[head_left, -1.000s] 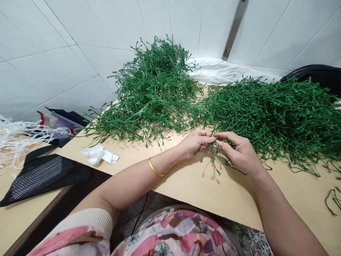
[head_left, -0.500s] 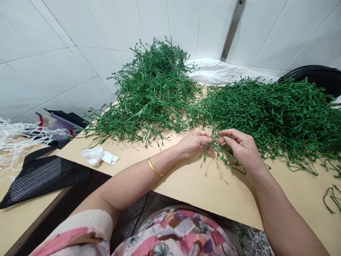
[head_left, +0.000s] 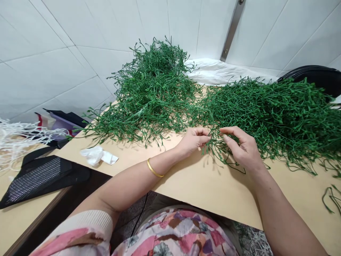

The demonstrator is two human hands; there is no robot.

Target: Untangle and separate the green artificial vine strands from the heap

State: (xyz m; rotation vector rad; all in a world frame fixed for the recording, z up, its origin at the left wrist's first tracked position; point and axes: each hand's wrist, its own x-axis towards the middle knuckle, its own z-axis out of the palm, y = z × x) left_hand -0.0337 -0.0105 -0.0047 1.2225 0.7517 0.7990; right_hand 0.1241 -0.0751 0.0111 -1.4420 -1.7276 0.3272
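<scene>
Two heaps of green artificial plant sprigs lie on a pale wooden board (head_left: 207, 188), one at the back (head_left: 151, 99) and a longer one to the right (head_left: 269, 117). My left hand (head_left: 193, 140) has its fingers curled at the front edge of the right heap, with a thin stem apparently running into the fingertips. My right hand (head_left: 242, 149) is in the strands with its fingers slightly apart. A tuft of sprig (head_left: 215, 149) hangs between my hands. A gold bangle (head_left: 153, 169) circles my left wrist.
A crumpled white tissue (head_left: 94, 155) lies left of my hands, and a loose sprig (head_left: 331, 199) lies at the right edge. A black mesh bag (head_left: 39, 177) and white netting (head_left: 16, 142) are at the left. Tiled wall rises behind.
My hands have drawn slightly apart, with the left easing back and the right rising a little. The strands between them have shifted, and the right hand's fingers have spread wider.
</scene>
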